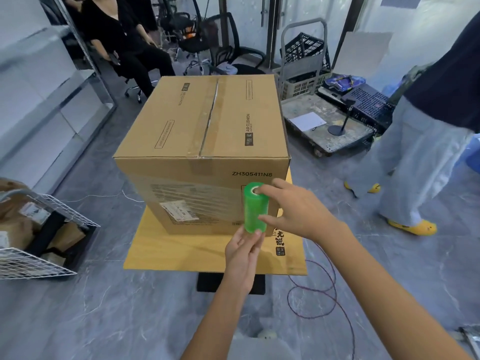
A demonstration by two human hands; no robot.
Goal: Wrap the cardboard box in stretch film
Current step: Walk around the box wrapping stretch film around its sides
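Note:
A large brown cardboard box [207,126] stands on a small yellow table [187,253] in front of me. Clear stretch film [197,201] lies across the lower half of its near face. A green roll of stretch film [254,211] is held upright against that face, near the right corner. My left hand [244,253] grips the roll's bottom end from below. My right hand [293,209] holds it from the right, with a finger at the top core hole and another on its side.
A wire basket with brown parcels [39,229] sits at the left. A platform trolley [330,126] with crates stands behind right. A person in yellow shoes [413,227] stands at the right, a seated person [124,42] at the back left. A red cable [324,289] loops on the floor.

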